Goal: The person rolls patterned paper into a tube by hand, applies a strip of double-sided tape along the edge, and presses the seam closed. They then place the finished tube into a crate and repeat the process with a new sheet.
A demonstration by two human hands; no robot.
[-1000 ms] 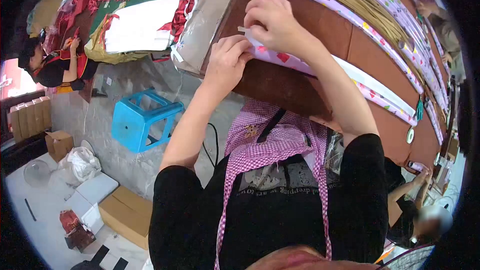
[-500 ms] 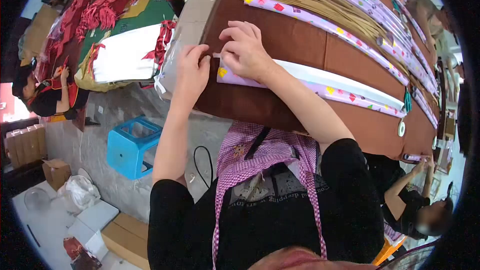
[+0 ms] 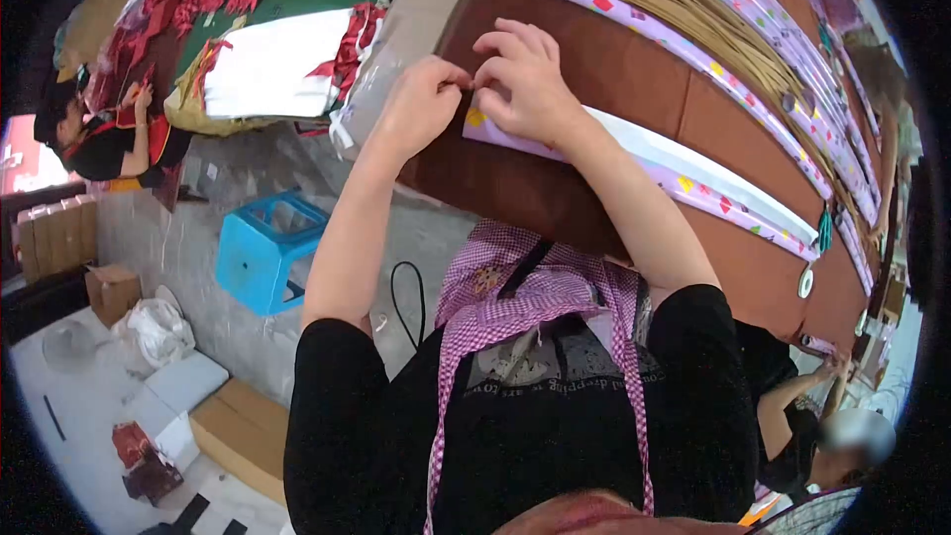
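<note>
Head view: right grip [image 3: 527,84], nearer, curls over the left end of the paper strip [image 3: 686,182], which stretches rightward along the bench [image 3: 619,69]; left grip [image 3: 421,104] looks pinched just beyond; either's hold I cannot tell.

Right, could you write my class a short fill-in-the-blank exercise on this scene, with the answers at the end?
The long lilac patterned paper-like strip beneath the right hand lies on a tabletop coloured ____.
On the grey floor is a plastic stool coloured ____.
The bare hand nearer that stool is the person's ____ one.

Missing words: brown; blue; left.
</note>
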